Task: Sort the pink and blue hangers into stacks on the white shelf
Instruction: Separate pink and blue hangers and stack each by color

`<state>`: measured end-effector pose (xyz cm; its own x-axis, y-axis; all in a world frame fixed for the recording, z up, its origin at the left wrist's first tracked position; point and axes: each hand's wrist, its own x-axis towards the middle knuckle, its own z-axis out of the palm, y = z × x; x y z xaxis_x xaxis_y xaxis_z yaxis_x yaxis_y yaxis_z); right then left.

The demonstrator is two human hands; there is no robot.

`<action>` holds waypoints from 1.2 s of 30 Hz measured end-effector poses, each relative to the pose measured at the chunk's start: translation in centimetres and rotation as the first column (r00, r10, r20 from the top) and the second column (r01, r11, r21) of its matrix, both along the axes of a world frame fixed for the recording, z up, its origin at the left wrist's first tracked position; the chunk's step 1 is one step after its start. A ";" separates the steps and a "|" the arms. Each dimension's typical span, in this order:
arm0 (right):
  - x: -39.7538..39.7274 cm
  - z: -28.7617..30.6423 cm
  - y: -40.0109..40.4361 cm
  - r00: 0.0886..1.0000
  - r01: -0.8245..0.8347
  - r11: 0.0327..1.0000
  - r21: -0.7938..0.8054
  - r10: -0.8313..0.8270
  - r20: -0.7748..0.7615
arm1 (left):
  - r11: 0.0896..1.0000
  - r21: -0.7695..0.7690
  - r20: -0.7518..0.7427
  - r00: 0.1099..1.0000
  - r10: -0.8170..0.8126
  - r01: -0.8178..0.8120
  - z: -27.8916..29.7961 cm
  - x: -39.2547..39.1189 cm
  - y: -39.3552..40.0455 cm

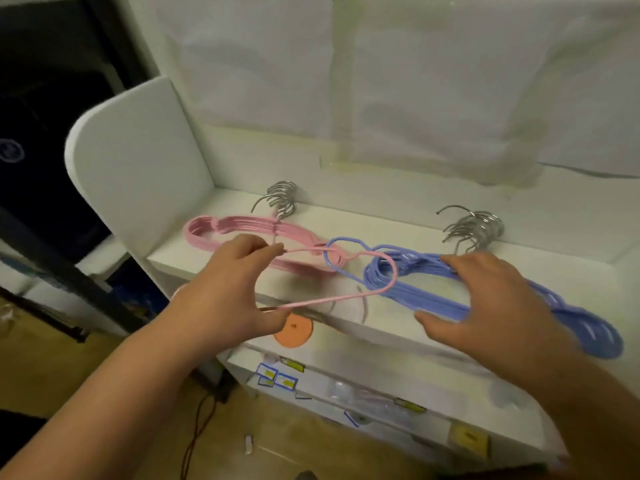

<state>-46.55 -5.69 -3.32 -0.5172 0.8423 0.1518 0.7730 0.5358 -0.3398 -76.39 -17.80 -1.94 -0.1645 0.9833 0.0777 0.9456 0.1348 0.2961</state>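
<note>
Pink wire, thin and bent into a long loop, is the single pink hanger (349,275) pinched in the left hand (228,289), thumb under its lower bar and fingertips closed on the upper one. Its far end reaches toward 3 o'clock, crossing over the near end of the blue stack (433,285). The right hand (498,303) lies spread on that blue stack, fingers on top and thumb curled at the front edge, loosely clasping it. At 12 o'clock from the left hand lies the pink stack (221,230), metal hooks pointing to the back wall. Both stacks lie on the white shelf (381,216), side by side. An orange disc (294,330) sits just below the shelf edge.
</note>
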 end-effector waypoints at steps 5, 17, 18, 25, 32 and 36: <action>-1.5 -0.1 0.8 0.991 0.104 0.994 -0.019 -0.102 0.081 | 0.995 -0.029 -0.042 0.995 -0.094 0.093 0.0 -6.9 3.8; -2.2 -0.3 0.5 0.955 0.278 0.961 0.004 -0.277 0.106 | 0.949 -0.152 -0.042 0.957 -0.286 0.277 -1.9 -12.1 10.4; -2.4 -0.2 0.4 0.956 0.276 0.961 0.006 -0.275 0.100 | 0.943 -0.160 -0.034 0.953 -0.301 0.293 -2.1 -12.0 10.6; -2.7 -0.5 0.4 0.973 0.213 0.977 0.004 -0.212 0.087 | 0.940 -0.157 -0.021 0.950 -0.311 0.304 -2.7 -12.2 10.6; -1.4 -0.6 0.5 0.975 0.208 0.978 0.023 -0.209 0.075 | 0.939 -0.113 -0.057 0.941 -0.332 0.325 -3.5 -12.0 10.7; -0.1 -0.8 0.4 0.975 0.213 0.977 0.031 -0.214 0.061 | 0.939 -0.124 -0.032 0.945 -0.326 0.320 -3.1 -12.0 10.6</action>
